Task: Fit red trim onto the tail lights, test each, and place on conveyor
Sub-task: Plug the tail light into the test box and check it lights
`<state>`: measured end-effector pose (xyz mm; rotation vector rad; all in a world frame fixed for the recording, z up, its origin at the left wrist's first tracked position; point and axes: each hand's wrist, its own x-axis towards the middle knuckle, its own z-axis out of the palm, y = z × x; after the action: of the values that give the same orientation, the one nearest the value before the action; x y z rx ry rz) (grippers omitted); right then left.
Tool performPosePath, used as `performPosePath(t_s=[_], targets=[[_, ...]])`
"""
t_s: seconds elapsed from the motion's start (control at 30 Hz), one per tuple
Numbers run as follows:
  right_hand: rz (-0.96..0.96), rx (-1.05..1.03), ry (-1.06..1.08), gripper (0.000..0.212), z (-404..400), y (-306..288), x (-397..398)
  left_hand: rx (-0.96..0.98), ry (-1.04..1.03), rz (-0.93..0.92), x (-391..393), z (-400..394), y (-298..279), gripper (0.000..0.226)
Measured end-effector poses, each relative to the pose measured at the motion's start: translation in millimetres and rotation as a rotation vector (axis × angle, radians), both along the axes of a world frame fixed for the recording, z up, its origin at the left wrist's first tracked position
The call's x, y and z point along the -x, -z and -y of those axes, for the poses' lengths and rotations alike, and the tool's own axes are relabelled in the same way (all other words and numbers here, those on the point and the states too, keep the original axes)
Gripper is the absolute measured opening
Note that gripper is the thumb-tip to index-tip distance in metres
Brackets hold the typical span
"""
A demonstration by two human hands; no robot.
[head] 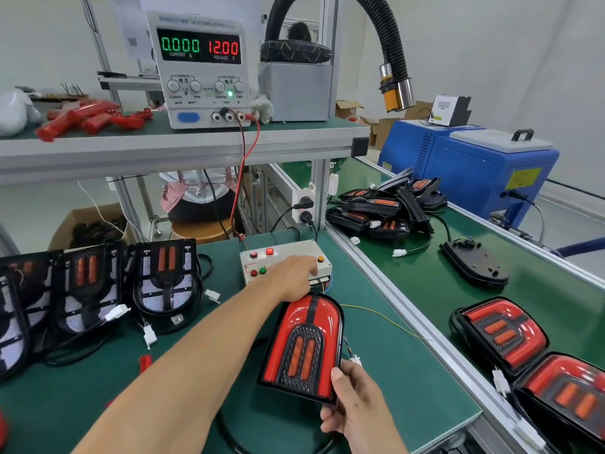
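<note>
While right hand (355,401) grips tail light (302,347), left fingers (311,268) press test box (284,257).

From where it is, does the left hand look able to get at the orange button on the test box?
Probably yes. The left hand already rests on the test box, and the orange button sits uncovered just past its fingers.

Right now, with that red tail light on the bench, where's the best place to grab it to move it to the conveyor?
Grip the tail light by its flat near-right edge, from the right, where the right hand holds it. Its wires leave that side, so avoid them.
</note>
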<state>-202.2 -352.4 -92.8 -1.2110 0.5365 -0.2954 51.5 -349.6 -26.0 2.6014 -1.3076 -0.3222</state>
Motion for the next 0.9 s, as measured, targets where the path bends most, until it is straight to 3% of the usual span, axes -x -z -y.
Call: performPosePath(t_s=[0.37, 0.73, 0.9], targets=[[0.003, -0.024, 0.027, 0.017, 1.0, 7.0, -1.3, 0.028, 0.001, -0.141, -7.6, 3.2, -13.1, 0.040], [-0.023, -0.028, 0.053, 0.016, -0.8, 4.3, -0.3, 0.008, 0.010, -0.135, -3.4, 5.2, -4.8, 0.036], [-0.062, -0.085, 0.126, 0.015, -10.5, 1.8, 9.9, 0.127, 0.001, -0.177, 3.8, -5.0, 2.7, 0.036]])
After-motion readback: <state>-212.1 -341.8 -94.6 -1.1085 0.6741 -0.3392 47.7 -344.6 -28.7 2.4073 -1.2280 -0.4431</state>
